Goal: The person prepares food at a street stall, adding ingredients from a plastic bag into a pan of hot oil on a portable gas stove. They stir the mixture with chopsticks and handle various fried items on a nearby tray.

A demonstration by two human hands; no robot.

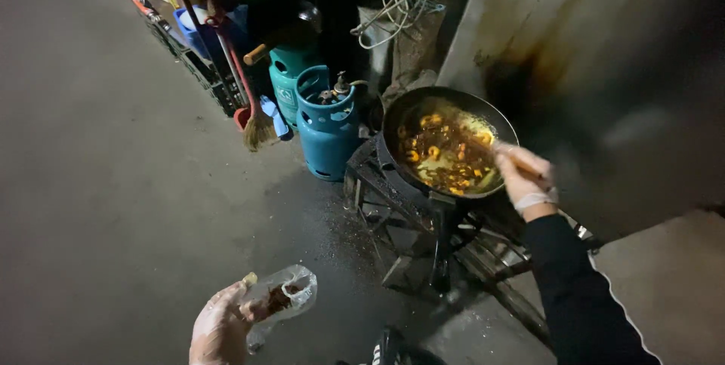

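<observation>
Nearest the camera, the left hand point(219, 329) is closing its gloved fingers around a small clear plastic bag point(281, 301) with dark reddish bits inside, keeping it low and well apart from the heat, probably so the thin plastic is staying safe. Further out, the right hand point(525, 176), gloved and in a black sleeve, is gripping what looks like the handle of a stirring tool at the rim of the black wok point(448, 142); the tool itself is too blurred to name. The wok is sitting on a dark metal burner stand point(423, 221), holding orange pieces in dark sauce, so the food is lying just beside the right hand. Beyond, two teal gas cylinders point(326, 127) are standing near the stand, with a broom point(253, 112) leaning behind them
</observation>
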